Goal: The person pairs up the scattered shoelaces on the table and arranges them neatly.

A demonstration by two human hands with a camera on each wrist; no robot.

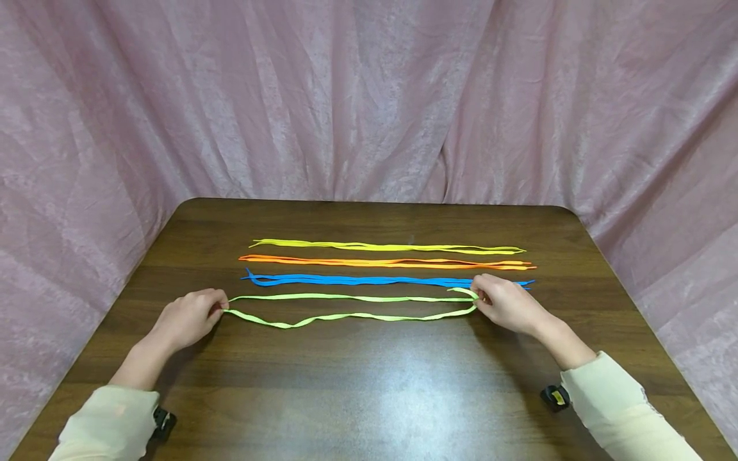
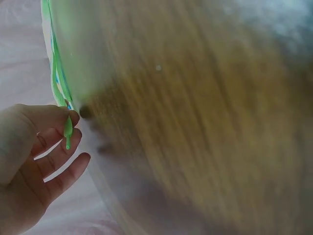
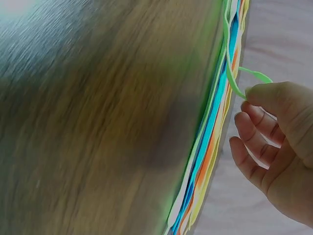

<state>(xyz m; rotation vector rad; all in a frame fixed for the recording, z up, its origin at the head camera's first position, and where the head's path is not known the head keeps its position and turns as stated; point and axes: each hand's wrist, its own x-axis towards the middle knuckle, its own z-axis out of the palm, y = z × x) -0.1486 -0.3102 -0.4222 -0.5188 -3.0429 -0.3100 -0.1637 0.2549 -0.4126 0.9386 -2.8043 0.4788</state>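
Note:
A light green shoelace (image 1: 346, 316) stretches across the table in two strands between the hands. At its left end my left hand (image 1: 193, 317) pinches it between thumb and forefinger; in the left wrist view a short green tip (image 2: 68, 131) hangs below the thumb. My right hand (image 1: 507, 304) pinches the other end, with a loose piece of lace curling out beside the fingers. Just beyond lie blue shoelaces (image 1: 357, 280), its right end partly behind the right hand. Farther back are orange shoelaces (image 1: 369, 262) and yellow shoelaces (image 1: 380, 247), laid roughly parallel.
The brown wooden table (image 1: 323, 390) has rounded far corners. Pink curtains (image 1: 346, 96) hang behind it and along both sides. A small black device sits at each wrist, below the pale sleeves (image 1: 611, 390).

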